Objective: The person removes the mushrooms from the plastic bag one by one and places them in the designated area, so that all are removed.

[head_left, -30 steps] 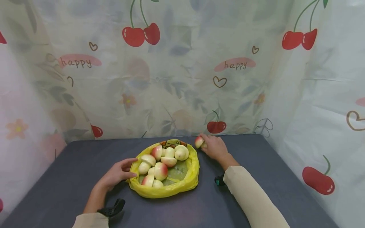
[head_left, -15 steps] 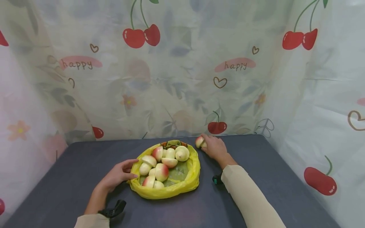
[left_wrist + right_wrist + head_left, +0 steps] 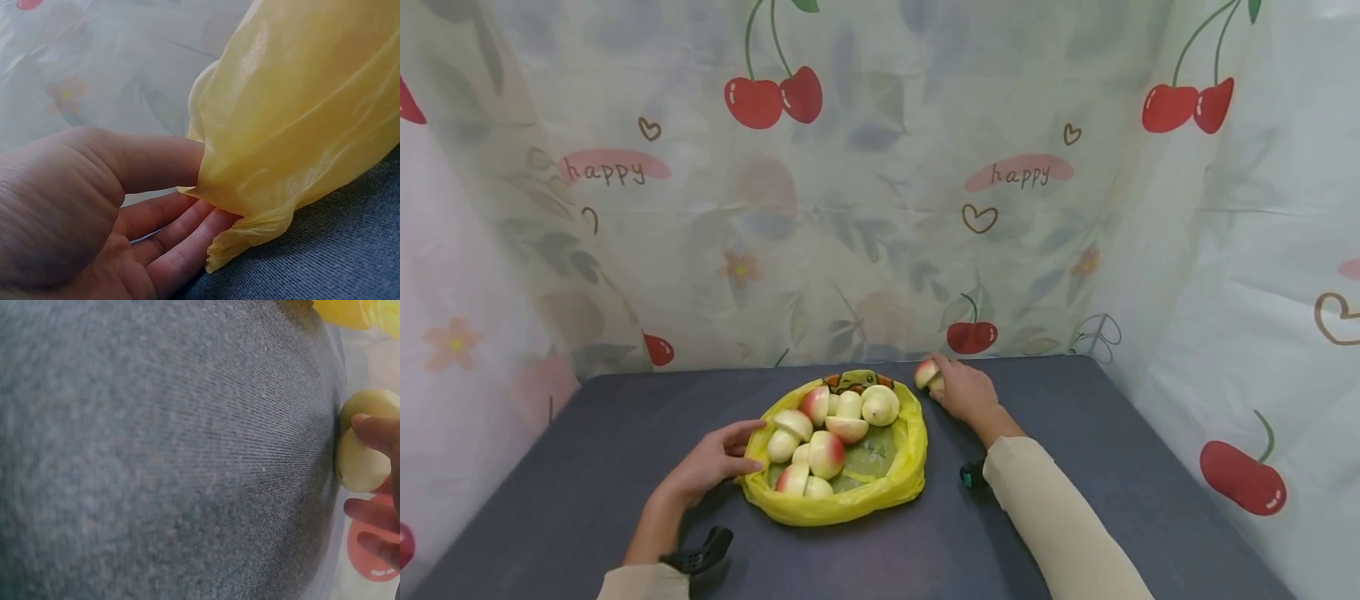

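A round, open yellow plastic bag (image 3: 880,492) sits on the table and holds several toy mushrooms (image 3: 792,423), cream with reddish caps. At its left side my left hand (image 3: 711,458) rests with thumb and fingers spread against the edge. In the left wrist view, the thumb touches the yellow plastic and the fingertips pass behind it. Beyond the bag's far right side, my right hand (image 3: 964,387) pinches another toy mushroom (image 3: 925,375) at the table's back edge. In the right wrist view, the thumb lies over this pale mushroom (image 3: 361,459), which is partly cut off by the frame.
The dark grey table (image 3: 1037,517) is backed by a printed curtain (image 3: 880,275) with cherries and the word happy. Curtain panels also stand at both sides. A black wrist device (image 3: 700,552) is by the left wrist, and another (image 3: 972,475) by the right.
The whole head view has shifted very slightly. Both hands, the yellow bag and the toy mushrooms keep their places, and the right hand still holds its mushroom.
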`<state>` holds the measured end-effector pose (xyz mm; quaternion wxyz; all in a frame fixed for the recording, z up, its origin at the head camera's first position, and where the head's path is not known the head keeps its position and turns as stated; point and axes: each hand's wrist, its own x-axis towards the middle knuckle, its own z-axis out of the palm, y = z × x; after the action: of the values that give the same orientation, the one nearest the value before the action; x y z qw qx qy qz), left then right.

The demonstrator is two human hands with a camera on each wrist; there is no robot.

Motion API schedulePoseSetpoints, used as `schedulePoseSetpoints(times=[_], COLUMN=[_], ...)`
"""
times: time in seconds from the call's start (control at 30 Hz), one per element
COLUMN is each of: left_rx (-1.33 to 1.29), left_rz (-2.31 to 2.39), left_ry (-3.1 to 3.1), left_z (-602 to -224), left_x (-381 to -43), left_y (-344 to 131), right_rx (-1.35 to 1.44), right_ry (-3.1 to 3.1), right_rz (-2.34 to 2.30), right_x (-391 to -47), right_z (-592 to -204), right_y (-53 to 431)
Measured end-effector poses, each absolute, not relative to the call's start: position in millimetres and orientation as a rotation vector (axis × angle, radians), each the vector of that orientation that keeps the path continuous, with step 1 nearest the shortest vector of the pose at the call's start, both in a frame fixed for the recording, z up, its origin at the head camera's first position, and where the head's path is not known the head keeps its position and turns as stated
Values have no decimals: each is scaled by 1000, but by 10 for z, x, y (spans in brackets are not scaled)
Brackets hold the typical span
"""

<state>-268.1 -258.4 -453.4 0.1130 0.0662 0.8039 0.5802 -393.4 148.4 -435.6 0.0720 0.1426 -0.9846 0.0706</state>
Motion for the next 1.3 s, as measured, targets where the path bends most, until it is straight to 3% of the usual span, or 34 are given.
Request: schedulePoseSetpoints(times=[0.83,1.3], left_rx=[198,176], left_rz=[1696,1686], left_ry=[2367,2376], left_z=[-4547,-4537], left_x=[-2690,-2685], left_y=[-2588,-2586], right_rx=[570,848], right_ry=[-2853,-2656], right_rz=[502,634], right_x=[-3651,-3411], right_z=[-4298,-4072], right_y=[1823,1720])
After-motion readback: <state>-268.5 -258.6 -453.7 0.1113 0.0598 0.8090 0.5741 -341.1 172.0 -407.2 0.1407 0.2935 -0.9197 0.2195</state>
